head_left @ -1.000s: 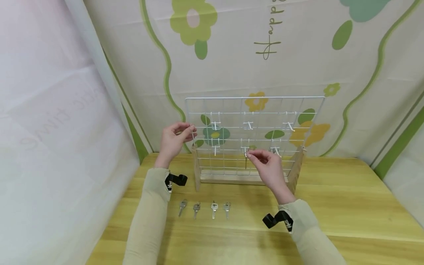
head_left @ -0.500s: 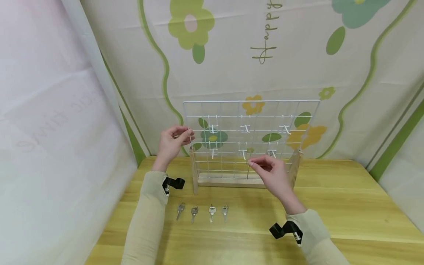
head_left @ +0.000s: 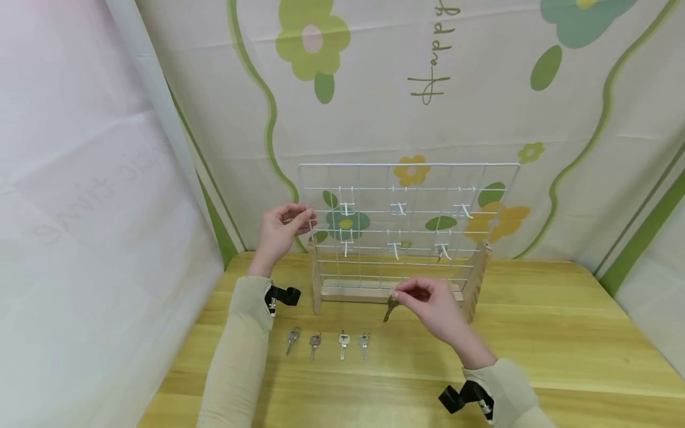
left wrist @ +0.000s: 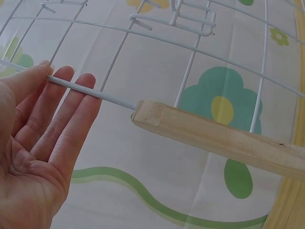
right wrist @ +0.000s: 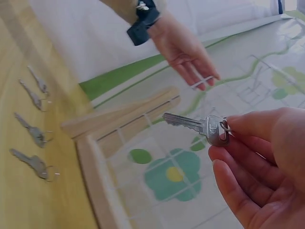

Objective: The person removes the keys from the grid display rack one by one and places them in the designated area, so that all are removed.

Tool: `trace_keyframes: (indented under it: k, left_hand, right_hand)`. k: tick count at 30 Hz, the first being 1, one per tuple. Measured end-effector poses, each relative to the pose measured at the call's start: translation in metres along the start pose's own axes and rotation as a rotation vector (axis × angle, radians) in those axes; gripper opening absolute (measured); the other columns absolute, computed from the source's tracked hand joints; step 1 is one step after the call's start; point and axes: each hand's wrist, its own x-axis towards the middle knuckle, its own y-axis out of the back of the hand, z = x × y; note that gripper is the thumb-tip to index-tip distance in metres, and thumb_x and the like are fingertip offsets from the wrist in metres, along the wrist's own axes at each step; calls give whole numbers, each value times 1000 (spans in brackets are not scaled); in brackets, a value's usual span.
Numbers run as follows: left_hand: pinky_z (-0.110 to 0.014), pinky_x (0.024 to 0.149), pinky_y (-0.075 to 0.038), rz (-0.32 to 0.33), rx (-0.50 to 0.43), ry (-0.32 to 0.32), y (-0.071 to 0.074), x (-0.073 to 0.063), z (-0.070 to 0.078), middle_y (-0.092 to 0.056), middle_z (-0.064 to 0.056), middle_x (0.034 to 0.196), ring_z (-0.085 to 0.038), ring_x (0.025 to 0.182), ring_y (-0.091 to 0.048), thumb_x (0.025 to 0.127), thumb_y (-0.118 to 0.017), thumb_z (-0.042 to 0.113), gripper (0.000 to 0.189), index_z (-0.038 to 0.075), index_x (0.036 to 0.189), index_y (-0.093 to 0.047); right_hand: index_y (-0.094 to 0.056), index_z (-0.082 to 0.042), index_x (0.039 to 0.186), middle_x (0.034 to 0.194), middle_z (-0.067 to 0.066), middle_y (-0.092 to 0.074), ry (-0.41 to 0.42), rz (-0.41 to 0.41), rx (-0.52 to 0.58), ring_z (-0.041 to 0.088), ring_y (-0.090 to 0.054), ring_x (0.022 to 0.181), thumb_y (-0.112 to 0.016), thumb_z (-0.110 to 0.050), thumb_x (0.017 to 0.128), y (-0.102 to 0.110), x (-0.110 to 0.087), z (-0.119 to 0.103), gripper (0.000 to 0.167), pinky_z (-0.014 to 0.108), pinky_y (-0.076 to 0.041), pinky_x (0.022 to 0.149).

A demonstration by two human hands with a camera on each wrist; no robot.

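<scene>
A white wire grid rack point(head_left: 409, 164) stands upright in a wooden base point(head_left: 316, 279), with several white hooks point(head_left: 396, 249) on it. My left hand point(head_left: 280, 235) pinches the rack's left edge wire between thumb and fingers, just above the wooden upright point(left wrist: 190, 129). In front of the rack's lower part, apart from it, my right hand point(head_left: 433, 306) pinches the small ring of a silver key point(right wrist: 217, 130); the key hangs tilted. Something small and metallic, probably a key point(head_left: 440, 252), hangs at the lower right hook. Several keys with rings point(head_left: 343, 345) lie in a row on the table.
The wooden table point(head_left: 562, 333) runs under everything. Behind the rack hangs a pale cloth point(head_left: 369, 119) printed with flowers, and another white cloth point(head_left: 107, 208) closes the left side. Black wrist straps point(head_left: 460, 395) sit on both sleeves.
My right hand has come down and back from the lower middle hook, still pinching the key by its ring. The left hand stays on the rack's edge.
</scene>
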Motion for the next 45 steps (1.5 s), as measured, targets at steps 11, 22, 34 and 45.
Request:
trace_keyframes:
  k: [11, 22, 34, 45]
  left_hand:
    - [-34, 80, -61, -2, 7, 1, 1, 0, -1, -74, -15, 104, -26, 90, -74, 98, -72, 19, 23, -1, 109, -71]
    - [-36, 81, -61, 4, -15, -6, 0, 3, -1, -74, -14, 104, -26, 90, -74, 97, -73, 22, 26, -1, 109, -70]
    - [-35, 81, -61, -7, -6, -20, 0, 2, -6, -74, -14, 103, -27, 90, -74, 97, -73, 21, 26, -2, 109, -71]
    - [-35, 80, -61, -2, -12, -20, 0, 2, -7, -74, -14, 102, -25, 88, -74, 97, -73, 20, 24, -1, 108, -71]
  right_hand:
    - [-76, -9, 94, 86, -1, -72, -98, -226, -41, 29, -68, 76, -77, -15, 93, -44, -8, 71, 6, 31, -60, 63]
    - [-76, -9, 87, 79, -4, -69, -99, -204, -154, 12, -63, 67, -78, -10, 91, -45, -8, 98, 5, 25, -55, 57]
    - [-77, -8, 86, 78, -5, -71, -115, -199, -166, 13, -65, 66, -79, -12, 90, -48, -8, 101, 6, 25, -55, 57]
    - [-78, -7, 100, 87, -5, -72, -116, -187, -184, 13, -66, 75, -79, -10, 90, -49, -8, 102, 10, 26, -57, 65]
